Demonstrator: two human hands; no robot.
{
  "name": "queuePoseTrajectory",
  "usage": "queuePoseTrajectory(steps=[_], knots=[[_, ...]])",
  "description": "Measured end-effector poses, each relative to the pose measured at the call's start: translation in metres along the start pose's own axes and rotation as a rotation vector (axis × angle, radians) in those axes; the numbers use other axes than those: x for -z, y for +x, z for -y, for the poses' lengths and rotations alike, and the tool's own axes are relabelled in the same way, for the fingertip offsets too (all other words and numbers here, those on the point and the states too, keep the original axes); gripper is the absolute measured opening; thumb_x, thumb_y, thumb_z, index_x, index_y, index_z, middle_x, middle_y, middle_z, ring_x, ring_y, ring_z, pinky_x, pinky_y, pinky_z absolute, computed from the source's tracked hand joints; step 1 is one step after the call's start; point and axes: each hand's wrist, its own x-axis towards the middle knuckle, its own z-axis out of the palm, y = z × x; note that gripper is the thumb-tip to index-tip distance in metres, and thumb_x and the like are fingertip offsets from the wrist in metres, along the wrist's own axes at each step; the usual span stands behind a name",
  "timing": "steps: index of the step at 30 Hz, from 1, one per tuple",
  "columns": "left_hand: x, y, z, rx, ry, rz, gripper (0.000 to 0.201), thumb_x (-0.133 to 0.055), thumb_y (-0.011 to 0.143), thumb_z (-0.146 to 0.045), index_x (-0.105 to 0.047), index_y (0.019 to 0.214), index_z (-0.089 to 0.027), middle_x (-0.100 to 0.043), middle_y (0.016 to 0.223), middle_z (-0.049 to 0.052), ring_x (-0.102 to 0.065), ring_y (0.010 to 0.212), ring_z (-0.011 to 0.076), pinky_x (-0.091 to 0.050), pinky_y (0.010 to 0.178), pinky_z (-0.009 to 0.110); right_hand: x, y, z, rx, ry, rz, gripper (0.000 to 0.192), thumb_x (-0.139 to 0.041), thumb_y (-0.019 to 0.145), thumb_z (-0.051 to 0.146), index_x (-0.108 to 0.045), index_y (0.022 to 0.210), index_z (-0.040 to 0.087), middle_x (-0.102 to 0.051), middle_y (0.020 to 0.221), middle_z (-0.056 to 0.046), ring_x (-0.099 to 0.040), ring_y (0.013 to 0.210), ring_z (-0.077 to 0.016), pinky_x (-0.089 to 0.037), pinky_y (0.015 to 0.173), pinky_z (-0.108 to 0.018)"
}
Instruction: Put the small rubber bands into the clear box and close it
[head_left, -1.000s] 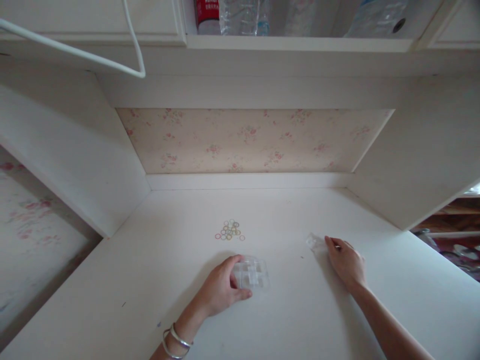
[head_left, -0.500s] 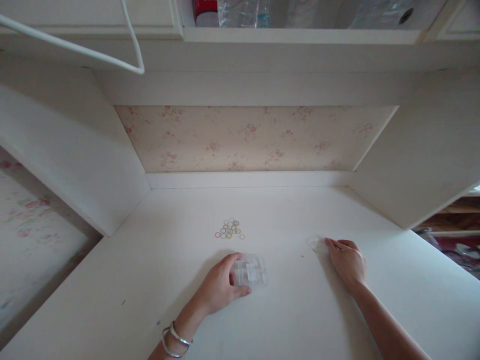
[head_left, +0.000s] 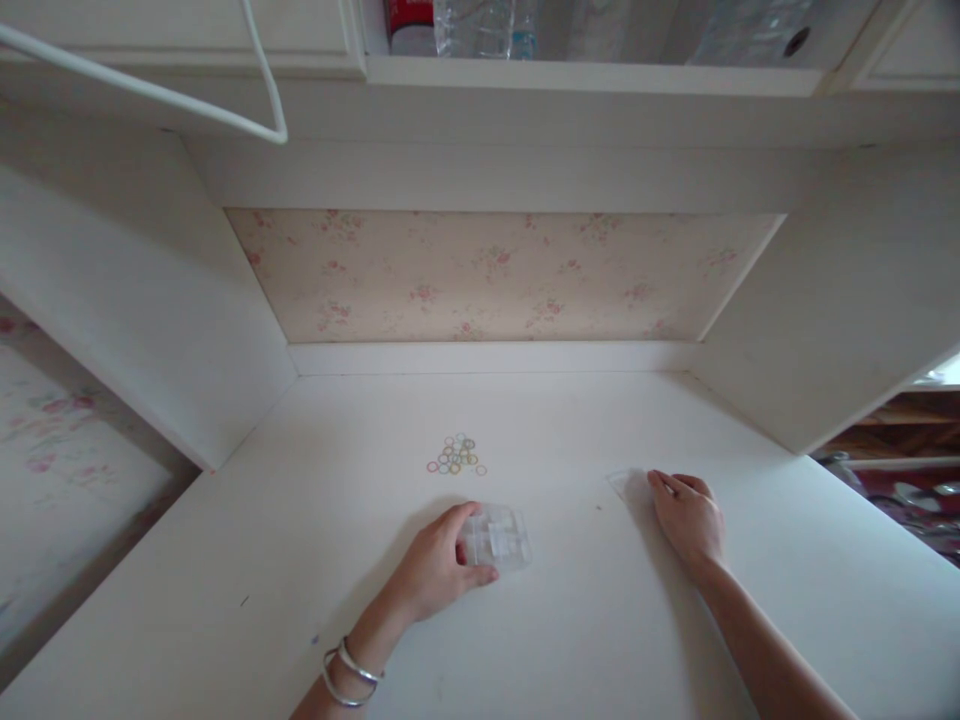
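White bench [head_left: 585, 640] set in an alcove; surface matt, a few small dark specks; back panel [head_left: 495, 275] papered in pale cream with faint pink flowers; plain white side walls [head_left: 142, 300] angling in left and right; open shelf [head_left: 600, 75] overhead carrying clear plastic bottles [head_left: 487, 25] and a red can [head_left: 409, 20]; white wire hanger [head_left: 259, 90] at upper left; flowered bedding [head_left: 52, 440] at far left; light soft, diffuse, dim.

Bottles [head_left: 480, 25] on shelf cut by top edge; rings [head_left: 456, 456] too small to count.
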Motion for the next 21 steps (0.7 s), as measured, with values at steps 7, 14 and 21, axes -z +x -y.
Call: queuePoseTrajectory(steps=[7, 14, 21], knots=[[0.000, 0.000, 0.002, 0.008, -0.002, 0.023, 0.079, -0.074, 0.061, -0.040, -0.044, 0.131, -0.021, -0.062, 0.081, -0.001, -0.055, 0.067, 0.0137, -0.043, 0.066, 0.025, 0.011, -0.038, 0.017, -0.038, 0.236, -0.232, 0.044, -0.048, 0.080, 0.053, -0.070, 0.087, 0.016, -0.061, 0.102, -0.009, -0.057, 0.083, -0.0210, -0.045, 0.075, -0.032], [0.002, 0.001, 0.000, 0.020, -0.006, 0.042, 0.076, -0.074, 0.061, -0.041, -0.045, 0.129, -0.024, -0.059, 0.070, -0.004, -0.054, 0.063, 0.0137, -0.041, 0.060, 0.023, 0.014, -0.133, 0.082, 0.380, 0.426, 0.422, 0.036, -0.049, 0.085, 0.045, -0.064, 0.109, 0.022, -0.060, 0.115, -0.009, -0.061, 0.089, -0.0188, -0.052, 0.075, -0.028], [-0.001, 0.000, 0.005, 0.012, -0.054, 0.050, 0.076, -0.071, 0.066, -0.038, -0.040, 0.133, -0.022, -0.059, 0.069, -0.004, -0.055, 0.063, 0.0135, -0.041, 0.059, 0.023, 0.010, -0.151, 0.114, 0.541, 0.500, 0.467, 0.031, -0.047, 0.088, 0.036, -0.064, 0.114, 0.027, -0.061, 0.120, -0.005, -0.060, 0.106, -0.0214, -0.051, 0.091, -0.035]])
